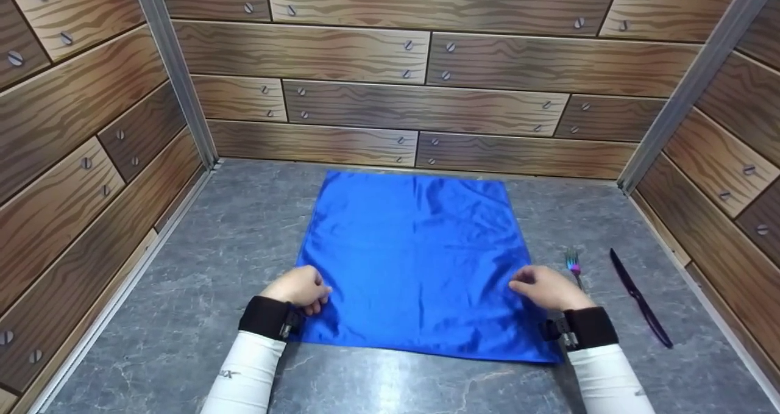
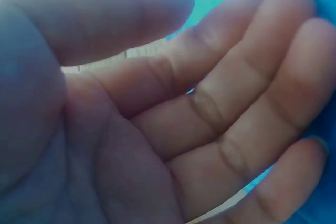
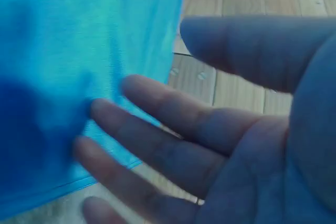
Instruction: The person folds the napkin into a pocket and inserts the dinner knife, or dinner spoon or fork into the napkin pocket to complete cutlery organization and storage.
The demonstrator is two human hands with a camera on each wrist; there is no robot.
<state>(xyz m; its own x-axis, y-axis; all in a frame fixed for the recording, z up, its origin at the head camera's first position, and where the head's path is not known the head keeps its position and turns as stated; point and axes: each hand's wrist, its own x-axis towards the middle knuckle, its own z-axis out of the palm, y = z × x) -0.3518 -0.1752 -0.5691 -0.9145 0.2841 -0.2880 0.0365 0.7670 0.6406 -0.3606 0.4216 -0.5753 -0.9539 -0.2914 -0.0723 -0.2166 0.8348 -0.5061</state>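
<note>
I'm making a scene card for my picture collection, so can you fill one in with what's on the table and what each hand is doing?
Surface: gray table
Middle: blue cloth, spread out, a bit wrinkled
Left hand: over the cloth's left edge, holding nothing
Right hand: over the cloth's right edge, holding nothing
Right side: fork, partly hidden; dark knife beyond it
Walls: wood-plank pattern

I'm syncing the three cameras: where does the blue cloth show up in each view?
Head: the blue cloth lies spread at the lower centre, between the left hand and the right hand.
Left wrist: along the top right and right edge, partly hidden behind the left hand.
Right wrist: across the left side, partly behind the right hand.
Shared landmark: the wood-plank panels, also at top left in left wrist, upper right in right wrist.
</note>
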